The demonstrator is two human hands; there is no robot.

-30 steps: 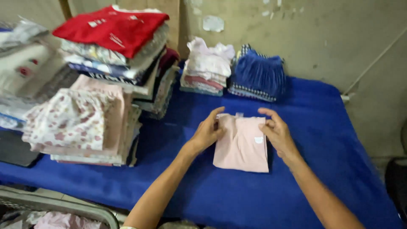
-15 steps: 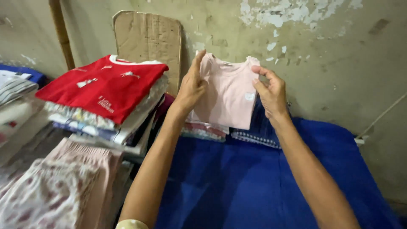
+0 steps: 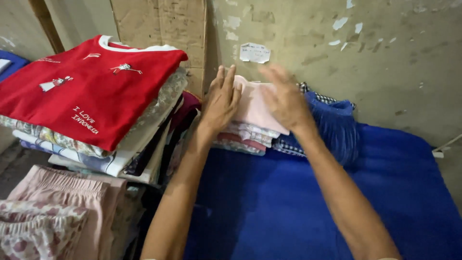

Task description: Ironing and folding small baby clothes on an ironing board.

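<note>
While both hands lie flat, the fingers of the left hand are stretched out and spread, grasping nothing, and they rest on the left edge of a folded pink garment. The right hand is blurry, its fingers loose and not clenched, and it lies over the right side of the same pink garment, right on it or just above it; which one I cannot tell.

Under the hands, the pink garment sits on top of a small pile of folded clothes. Just to the right of the right hand is a folded blue ruffled piece. Below the hands and arms spreads the blue cloth on the counter. To the left of the left hand stands a tall stack topped by a red shirt. Further down on the left lie pink flowery clothes. Behind the fingers is a worn wall with a small paper note and a piece of cardboard.
</note>
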